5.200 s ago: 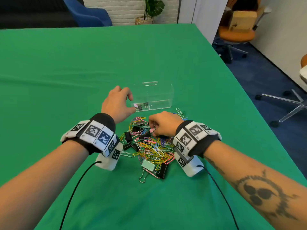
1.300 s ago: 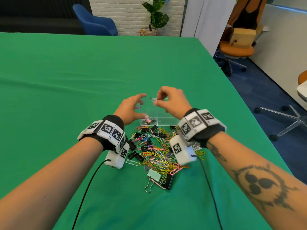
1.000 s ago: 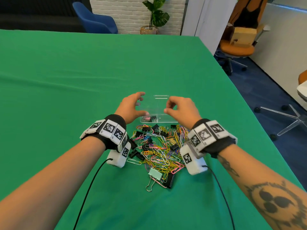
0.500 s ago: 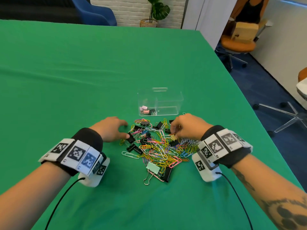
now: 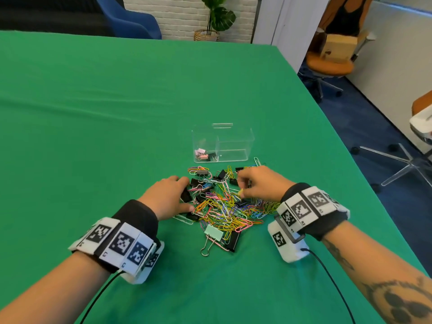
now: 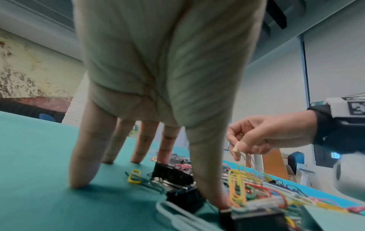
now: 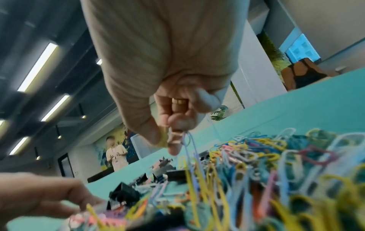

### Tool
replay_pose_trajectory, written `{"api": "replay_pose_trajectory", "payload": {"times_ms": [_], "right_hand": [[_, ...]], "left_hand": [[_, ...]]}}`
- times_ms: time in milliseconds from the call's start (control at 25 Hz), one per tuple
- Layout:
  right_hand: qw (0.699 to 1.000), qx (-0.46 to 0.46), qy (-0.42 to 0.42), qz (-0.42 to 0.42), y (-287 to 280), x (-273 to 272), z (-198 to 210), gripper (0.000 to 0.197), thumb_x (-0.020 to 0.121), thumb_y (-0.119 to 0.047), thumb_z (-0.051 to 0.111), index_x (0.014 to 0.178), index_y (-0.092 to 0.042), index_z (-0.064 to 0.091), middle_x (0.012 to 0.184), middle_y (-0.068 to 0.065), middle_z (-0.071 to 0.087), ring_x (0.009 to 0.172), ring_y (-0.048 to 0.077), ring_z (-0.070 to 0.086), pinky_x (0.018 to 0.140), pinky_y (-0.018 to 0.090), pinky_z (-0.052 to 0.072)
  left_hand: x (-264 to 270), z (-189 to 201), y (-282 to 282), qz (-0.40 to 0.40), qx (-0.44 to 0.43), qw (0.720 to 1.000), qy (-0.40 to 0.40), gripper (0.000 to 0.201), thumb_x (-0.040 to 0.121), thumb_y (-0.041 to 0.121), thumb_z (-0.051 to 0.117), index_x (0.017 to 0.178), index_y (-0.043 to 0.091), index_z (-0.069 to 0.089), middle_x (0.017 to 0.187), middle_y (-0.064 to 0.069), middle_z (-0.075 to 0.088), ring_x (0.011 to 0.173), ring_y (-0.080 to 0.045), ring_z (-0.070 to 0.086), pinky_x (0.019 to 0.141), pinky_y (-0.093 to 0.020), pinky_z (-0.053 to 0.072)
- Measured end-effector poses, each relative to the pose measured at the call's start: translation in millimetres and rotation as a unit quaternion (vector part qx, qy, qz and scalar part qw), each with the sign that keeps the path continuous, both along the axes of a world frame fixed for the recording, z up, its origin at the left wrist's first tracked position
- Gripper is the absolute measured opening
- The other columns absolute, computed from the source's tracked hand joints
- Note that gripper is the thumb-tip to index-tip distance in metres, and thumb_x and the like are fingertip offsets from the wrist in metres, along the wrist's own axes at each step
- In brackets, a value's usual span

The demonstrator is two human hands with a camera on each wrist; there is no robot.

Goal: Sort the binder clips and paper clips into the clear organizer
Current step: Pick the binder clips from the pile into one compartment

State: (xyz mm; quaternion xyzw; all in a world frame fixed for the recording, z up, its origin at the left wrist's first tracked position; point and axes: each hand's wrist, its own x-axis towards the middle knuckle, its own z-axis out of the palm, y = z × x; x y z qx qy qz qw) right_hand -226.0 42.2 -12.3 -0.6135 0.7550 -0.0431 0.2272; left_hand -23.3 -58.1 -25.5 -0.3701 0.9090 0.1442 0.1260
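Step in hand, by my read: right hand (image 5: pixel 258 183) lifts a small yellow binder clip (image 6: pixel 236 147) out of the pile (image 5: pixel 224 206), center frame. A lilac paper clip (image 7: pixel 190 145) hangs snagged on it; best shake it loose w/ left hand before dropping. Organizer (image 5: pixel 222 142) sits just above the pile, a few binder clips in its left section, right section looks empty. Left hand (image 5: pixel 167 197), fingers straight & spread, tips on the cloth at pile's left edge, thumb against a black clip, holding nothing.
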Motion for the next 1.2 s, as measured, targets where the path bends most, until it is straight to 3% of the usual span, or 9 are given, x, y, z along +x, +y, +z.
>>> {"api": "replay_pose_trajectory", "payload": {"times_ms": [80,160,280,440,480,560,760,1000,1200], "right_hand": [[0.994,-0.078,-0.055,-0.05,-3,-3,6,0.016,0.08,-0.013,0.062,0.073,-0.02,0.05,0.073,-0.004,0.055,0.061,0.01,0.047,0.057,0.024,0.035],[0.986,-0.128,-0.07,-0.082,-11,-1,11,0.005,0.082,-0.013,0.057,0.084,-0.016,0.053,0.08,0.001,0.058,0.064,0.012,0.049,0.059,0.025,0.039],[0.996,-0.071,-0.019,-0.044,-32,9,16,0.019,0.092,-0.015,0.042,0.105,-0.014,0.056,0.087,-0.001,0.056,0.077,0.018,0.05,0.07,0.026,0.04],[0.999,0.0,-0.042,-0.031,-55,20,13,0.025,0.097,-0.012,0.028,0.094,-0.004,0.052,0.074,0.006,0.05,0.06,0.013,0.043,0.05,0.015,0.039],[0.999,0.02,-0.039,-0.024,-59,21,11,0.027,0.097,-0.012,0.03,0.095,0.0,0.054,0.076,0.009,0.053,0.063,0.015,0.045,0.053,0.015,0.04],[0.999,0.047,0.002,0.005,-64,23,6,0.029,0.095,-0.014,0.038,0.103,0.005,0.059,0.096,0.02,0.062,0.079,0.021,0.05,0.07,0.025,0.042],[0.976,0.033,0.19,0.1,-69,31,9,0.03,0.091,-0.024,0.053,0.12,-0.018,0.058,0.117,0.009,0.063,0.108,0.029,0.059,0.081,0.032,0.046],[0.973,-0.006,0.195,0.123,-58,27,9,0.025,0.091,-0.023,0.056,0.113,-0.021,0.067,0.113,0.007,0.068,0.104,0.027,0.063,0.082,0.032,0.049],[0.976,0.018,0.177,0.125,-59,20,9,0.023,0.088,-0.025,0.06,0.109,-0.017,0.066,0.108,0.008,0.067,0.101,0.027,0.061,0.073,0.026,0.041]], "left_hand": [[5,3,-2,-0.008,0.012,1.0,0.007,0.068,0.076,0.043,0.068,0.131,0.016,0.039,0.132,-0.006,0.049,0.116,-0.025,0.052,0.096,-0.033,0.042],[9,3,-2,-0.012,0.021,1.0,0.014,0.072,0.073,0.044,0.07,0.132,0.017,0.038,0.135,-0.003,0.047,0.118,-0.023,0.051,0.099,-0.032,0.041],[10,3,0,-0.019,0.015,0.999,0.023,0.074,0.076,0.043,0.068,0.137,0.018,0.033,0.142,-0.003,0.041,0.125,-0.023,0.046,0.105,-0.032,0.038],[12,2,-1,-0.022,0.014,0.999,0.034,0.071,0.079,0.04,0.066,0.138,0.02,0.031,0.145,-0.003,0.038,0.127,-0.023,0.045,0.105,-0.03,0.036],[12,2,-1,-0.023,0.013,0.999,0.035,0.071,0.079,0.04,0.065,0.138,0.02,0.032,0.144,-0.003,0.039,0.126,-0.023,0.045,0.105,-0.03,0.036],[13,2,-2,-0.025,0.013,0.999,0.03,0.072,0.078,0.04,0.066,0.138,0.02,0.032,0.144,-0.004,0.039,0.127,-0.024,0.045,0.105,-0.031,0.036],[12,0,-2,-0.031,0.017,0.999,0.024,0.086,0.069,0.044,0.074,0.139,0.018,0.031,0.142,-0.004,0.04,0.127,-0.024,0.043,0.107,-0.034,0.036],[12,0,-2,-0.025,0.025,0.999,0.03,0.094,0.062,0.048,0.077,0.139,0.017,0.031,0.14,-0.003,0.042,0.126,-0.022,0.044,0.106,-0.034,0.037],[14,1,-1,-0.005,-0.018,0.999,0.033,0.094,0.061,0.059,0.072,0.137,0.018,0.034,0.139,-0.001,0.046,0.123,-0.021,0.049,0.102,-0.031,0.038]]}}
